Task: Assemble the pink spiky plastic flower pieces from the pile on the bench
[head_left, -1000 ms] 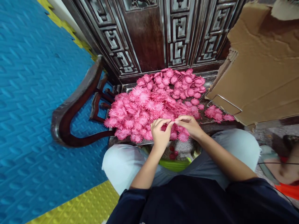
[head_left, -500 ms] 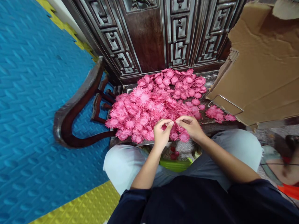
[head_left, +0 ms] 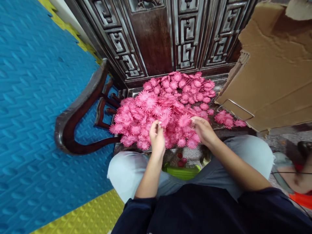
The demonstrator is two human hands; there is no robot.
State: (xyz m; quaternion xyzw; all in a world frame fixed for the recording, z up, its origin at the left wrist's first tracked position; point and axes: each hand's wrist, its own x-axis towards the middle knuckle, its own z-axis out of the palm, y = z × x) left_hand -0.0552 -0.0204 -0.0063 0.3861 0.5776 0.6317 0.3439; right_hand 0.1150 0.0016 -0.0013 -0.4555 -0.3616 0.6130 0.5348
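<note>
A wide heap of pink flower-shaped pieces [head_left: 146,113] covers the dark wooden seat in front of me. My left hand [head_left: 157,135] is over the front of the heap, its thumb and fingers pinched at the edge of one pink flower [head_left: 165,120]. To its right, my right hand [head_left: 202,128] pinches the right edge of another pink flower [head_left: 184,120]. The two hands are apart, with both flowers between them. Behind these, the heap blends with their outlines.
A curved wooden armrest [head_left: 70,120] stands at the left and a carved backrest [head_left: 156,42] behind the heap. Torn cardboard [head_left: 278,71] with a metal wire handle [head_left: 240,108] leans at the right. A green container [head_left: 182,172] is between my knees.
My hands have moved apart, the left one to the left and the right one slightly right. A pink flower now shows at the fingertips of each.
</note>
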